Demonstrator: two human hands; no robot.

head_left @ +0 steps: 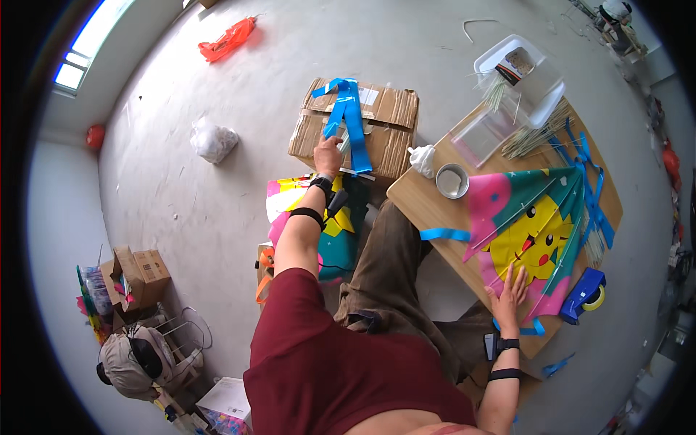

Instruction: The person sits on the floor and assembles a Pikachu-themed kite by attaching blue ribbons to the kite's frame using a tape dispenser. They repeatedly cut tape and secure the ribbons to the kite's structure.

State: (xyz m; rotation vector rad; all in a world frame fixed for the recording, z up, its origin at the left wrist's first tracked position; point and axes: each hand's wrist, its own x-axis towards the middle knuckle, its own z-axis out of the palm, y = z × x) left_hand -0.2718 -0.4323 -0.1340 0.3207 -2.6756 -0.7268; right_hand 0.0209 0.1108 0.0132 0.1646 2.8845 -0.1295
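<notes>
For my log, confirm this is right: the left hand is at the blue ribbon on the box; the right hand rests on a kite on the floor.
Wrong surface: in the head view, the kite under the right hand lies on the wooden table. The rest stands.

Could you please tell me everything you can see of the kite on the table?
The kite is a thin, plastic-looking sheet in teal and pink, printed with a large yellow cartoon face. Slender rods appear to cross it. It lies spread, printed side up, on the wooden table, one corner pointing to the upper right. The right grip rests open on its lower edge. A blue strip borders its left edge, perhaps attached.
</notes>
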